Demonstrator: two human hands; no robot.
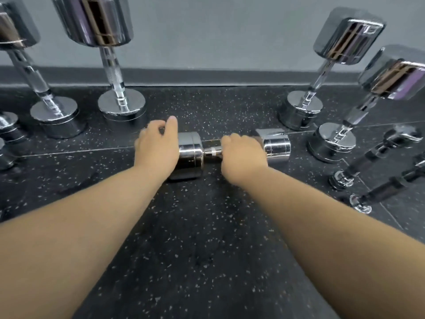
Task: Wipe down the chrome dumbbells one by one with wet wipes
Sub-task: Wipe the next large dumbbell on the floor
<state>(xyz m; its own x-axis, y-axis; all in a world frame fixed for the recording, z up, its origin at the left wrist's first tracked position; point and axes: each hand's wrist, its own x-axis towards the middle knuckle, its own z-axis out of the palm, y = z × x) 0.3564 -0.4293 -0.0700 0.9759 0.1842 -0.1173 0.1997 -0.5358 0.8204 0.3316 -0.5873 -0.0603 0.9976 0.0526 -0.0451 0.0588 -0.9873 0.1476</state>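
Materials, as I saw them:
Dumbbell (232, 149) was mirror-glossy chrome, handle knurled; floor (207, 238) was matt black speckled rubber; wall (207, 31) was smooth matt grey.

The light was even and fairly bright, falling from overhead. Shadows were weak: only a small dark patch lay on the floor (207, 249) under the lying dumbbell (190, 153). Glare ran in white streaks down the upright dumbbells (112, 72), with brown and purple reflections in their top heads. My wide lens bent the frame, so those at the edges leaned outward and smeared. Everything looked soft, the centre least.
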